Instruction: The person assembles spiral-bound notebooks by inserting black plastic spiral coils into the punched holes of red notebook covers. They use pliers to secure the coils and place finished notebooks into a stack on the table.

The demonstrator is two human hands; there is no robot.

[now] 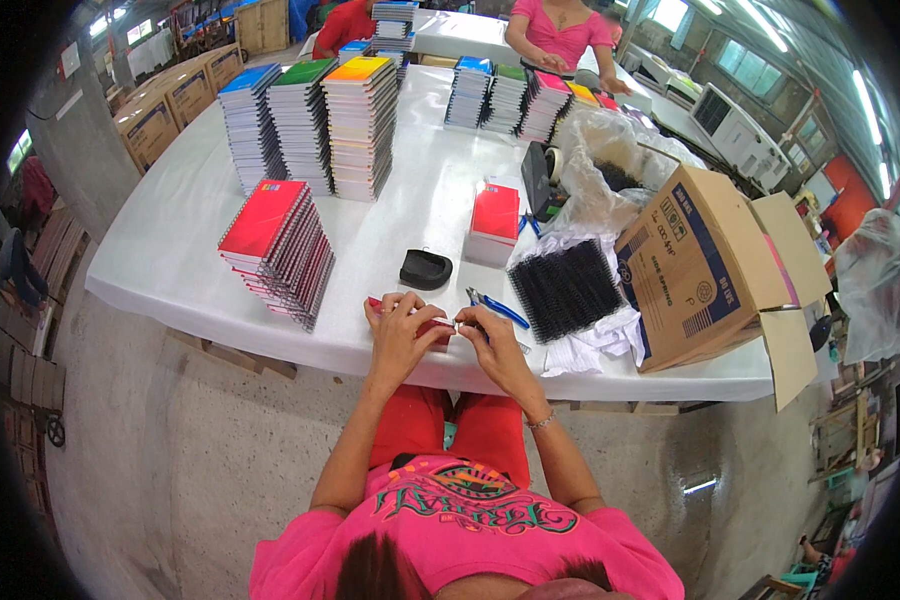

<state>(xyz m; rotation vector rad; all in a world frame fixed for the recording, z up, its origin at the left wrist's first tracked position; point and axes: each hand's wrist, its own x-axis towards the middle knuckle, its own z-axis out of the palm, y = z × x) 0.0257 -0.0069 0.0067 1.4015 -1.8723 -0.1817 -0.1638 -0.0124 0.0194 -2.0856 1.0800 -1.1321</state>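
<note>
Both hands meet at the near edge of the white table (170, 240), closed together on one red notebook (432, 328) that lies flat under them. The left hand (402, 325) covers most of the cover with its fingers curled down onto it, and the right hand (490, 335) pinches the notebook's right edge, its fingertips touching those of the left. How much of the notebook is wire-bound there cannot be told, since the hands hide that edge. Just beyond the right hand lie blue-handled pliers (498, 308), near but not touching it. Further to the right of that hand sits a heap of black spiral bindings (566, 288) on white paper, and past it an open cardboard box (705, 265) tipped on its side. Straight ahead of the left hand is a small black holder (426, 269), and beyond that a short stack of red booklets (495, 220). To the left of the left hand stands a leaning stack of red notebooks (278, 250), well apart from it. Far across the table rise taller stacks of notebooks (310, 125) with blue, green and orange covers, where another person (560, 35) in pink is at work.
</note>
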